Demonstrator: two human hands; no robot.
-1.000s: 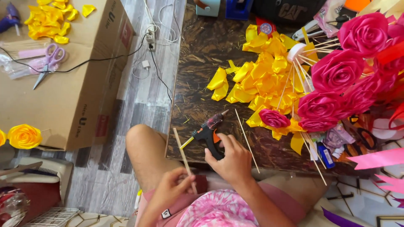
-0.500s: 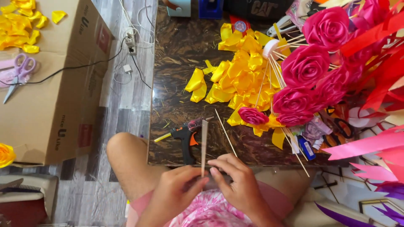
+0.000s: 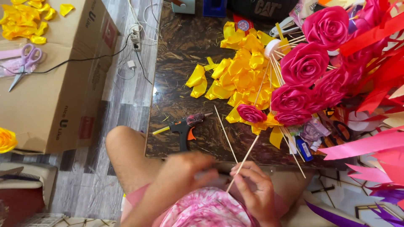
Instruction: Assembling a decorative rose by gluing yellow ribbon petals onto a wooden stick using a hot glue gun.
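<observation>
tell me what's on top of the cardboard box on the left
On the cardboard box lie purple-handled scissors, a pile of yellow ribbon petals and a black cord. What is inside the box is hidden.

Left hand (image 3: pixel 185 174): blurred, palm down, fingers curled inward, just below the near edge of the dark table (image 3: pixel 176 84). Right hand (image 3: pixel 256 189): beside it to the right, thumb and fingertips pinched together, knuckles up. Hands nearly touching.
</observation>
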